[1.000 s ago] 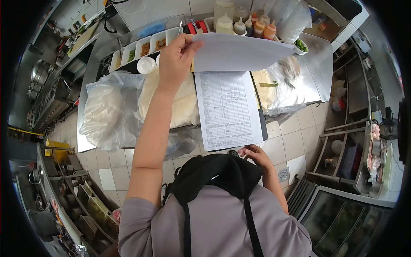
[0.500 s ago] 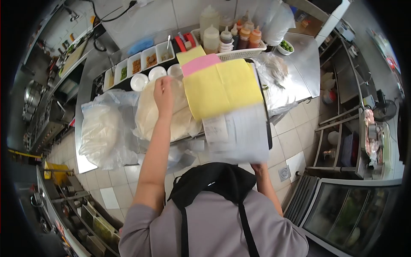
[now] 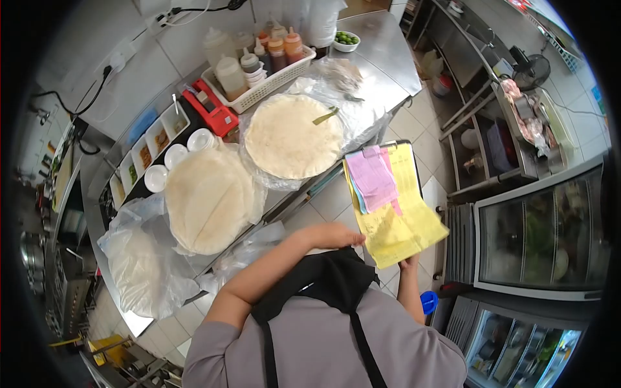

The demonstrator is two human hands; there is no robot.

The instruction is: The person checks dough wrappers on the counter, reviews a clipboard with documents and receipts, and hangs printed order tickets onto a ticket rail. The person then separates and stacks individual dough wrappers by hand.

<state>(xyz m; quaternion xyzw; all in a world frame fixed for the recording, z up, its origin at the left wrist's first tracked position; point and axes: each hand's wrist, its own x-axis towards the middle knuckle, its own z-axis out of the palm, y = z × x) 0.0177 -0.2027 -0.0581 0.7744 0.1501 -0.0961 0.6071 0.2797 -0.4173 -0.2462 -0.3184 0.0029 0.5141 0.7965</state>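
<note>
Off the front of the counter, a black clipboard point(image 3: 420, 178) carries yellow sheets point(image 3: 417, 223) with handwriting and a clip at the top. Smaller pink slips point(image 3: 372, 178) lie on them, with a blue edge showing beneath. My left hand point(image 3: 339, 235) is closed at the lower left edge of the yellow sheets, its fingertips pinching there. At the bottom edge, my right hand point(image 3: 409, 262) grips the clipboard from below, partly hidden by the paper. The lower right corner of the top sheet curls up.
Flat dough rounds point(image 3: 210, 197) and another round stack point(image 3: 294, 136) lie on plastic on the steel counter point(image 3: 381, 64). Behind stand a basket point(image 3: 268, 87) of sauce bottles, a red device point(image 3: 210, 107), white cups point(image 3: 175, 156) and filled trays point(image 3: 155, 137). Glass-door fridges point(image 3: 540, 229) stand at right.
My left hand has come down from above the dough rounds to the papers. The clipboard has moved away from the counter, uncovering the second dough stack, and the blurred white sheet is out of sight.
</note>
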